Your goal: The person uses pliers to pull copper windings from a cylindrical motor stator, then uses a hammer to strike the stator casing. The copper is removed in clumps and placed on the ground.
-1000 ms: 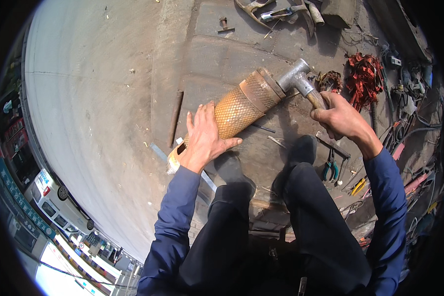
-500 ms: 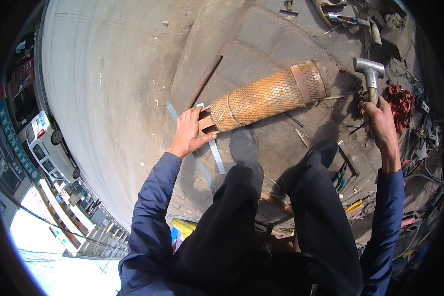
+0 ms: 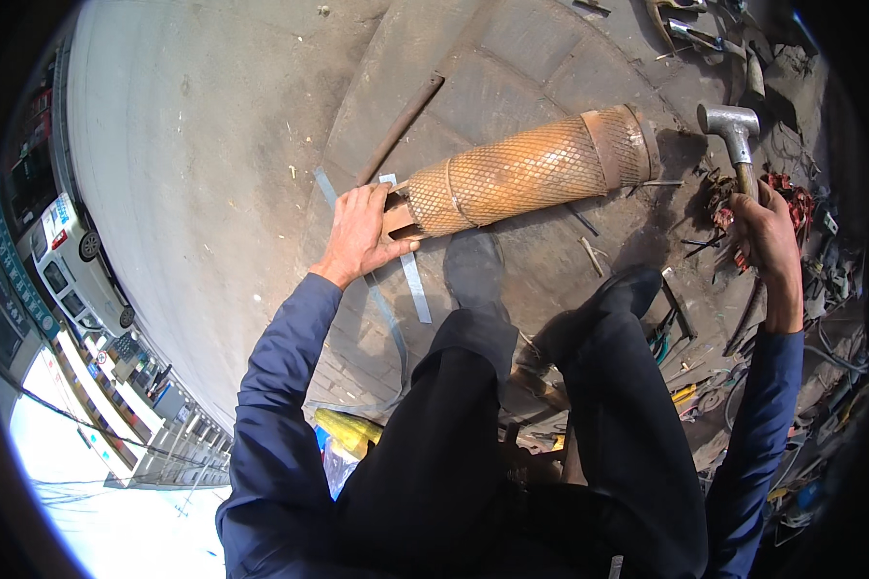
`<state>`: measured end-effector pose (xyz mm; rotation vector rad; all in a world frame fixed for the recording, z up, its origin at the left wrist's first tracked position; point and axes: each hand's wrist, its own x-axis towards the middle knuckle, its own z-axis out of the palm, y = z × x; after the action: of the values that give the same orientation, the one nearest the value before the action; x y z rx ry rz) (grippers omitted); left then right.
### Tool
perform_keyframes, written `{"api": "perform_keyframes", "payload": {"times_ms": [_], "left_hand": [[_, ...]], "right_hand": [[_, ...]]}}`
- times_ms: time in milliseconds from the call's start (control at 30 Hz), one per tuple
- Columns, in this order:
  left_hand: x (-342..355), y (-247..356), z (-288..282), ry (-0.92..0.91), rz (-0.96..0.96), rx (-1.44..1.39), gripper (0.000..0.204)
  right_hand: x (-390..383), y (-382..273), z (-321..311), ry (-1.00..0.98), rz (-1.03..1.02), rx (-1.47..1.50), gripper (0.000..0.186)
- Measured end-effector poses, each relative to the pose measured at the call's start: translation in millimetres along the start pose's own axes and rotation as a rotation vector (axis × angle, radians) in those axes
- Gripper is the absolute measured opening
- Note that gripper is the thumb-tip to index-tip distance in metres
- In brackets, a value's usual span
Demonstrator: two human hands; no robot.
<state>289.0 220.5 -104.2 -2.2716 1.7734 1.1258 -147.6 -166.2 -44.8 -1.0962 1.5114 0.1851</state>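
Observation:
A rusty mesh cylinder [image 3: 529, 176] lies aslant on the ground ahead of my feet, a plain metal band round its far right end. My left hand [image 3: 359, 234] grips its near left end, thumb along the lower side and fingers over the upper edge, beside the slotted tabs. Off to the right, my right hand [image 3: 770, 234] is closed round the wooden handle of a hammer [image 3: 732, 124]. The steel head points away from me, raised and apart from the cylinder.
A rusty rod [image 3: 401, 130] lies beyond my left hand, and flat metal strips [image 3: 415, 289] lie below it. Red scraps [image 3: 792, 205] and jumbled tools crowd the right side. Pincers [image 3: 686, 29] lie at the far right. A white van [image 3: 68, 265] stands across the road.
The view has shifted slightly. My right hand and the hammer have moved a little to the right, with the handle tilted more. My left hand keeps its hold on the cylinder.

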Motion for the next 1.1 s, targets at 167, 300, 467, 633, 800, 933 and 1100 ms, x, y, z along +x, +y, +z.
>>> {"api": "perform_keyframes", "payload": {"times_ms": [167, 300, 467, 633, 800, 933, 1100], "left_hand": [[4.0, -2.8, 0.1, 0.007, 0.056, -0.014, 0.107], [2.8, -1.6, -7.7, -0.031, 0.04, 0.01, 0.105], [0.6, -0.2, -5.8, -0.028, 0.037, -0.004, 0.105], [0.7, -2.6, -3.6, 0.009, 0.063, 0.018, 0.102], [-0.4, 0.8, -9.0, -0.044, 0.022, 0.039, 0.108], [1.2, 5.4, -7.6, -0.045, -0.053, -0.036, 0.105], [18.6, 1.5, -12.0, -0.176, -0.149, -0.145, 0.107]], "right_hand": [[-23.8, 13.1, 40.5, -0.213, 0.094, -0.114, 0.017], [-18.7, 25.5, 45.7, -0.231, 0.042, -0.102, 0.018], [-8.6, 6.8, 19.6, -0.208, 0.034, -0.016, 0.014], [-23.5, -9.4, 42.2, 0.059, 0.037, -0.135, 0.015], [-28.0, 8.0, 50.4, -0.268, 0.026, -0.018, 0.016], [-44.1, 28.2, 42.8, -0.198, 0.04, 0.086, 0.016], [-104.7, 84.0, 21.2, -0.148, 0.14, 0.11, 0.021]]}}
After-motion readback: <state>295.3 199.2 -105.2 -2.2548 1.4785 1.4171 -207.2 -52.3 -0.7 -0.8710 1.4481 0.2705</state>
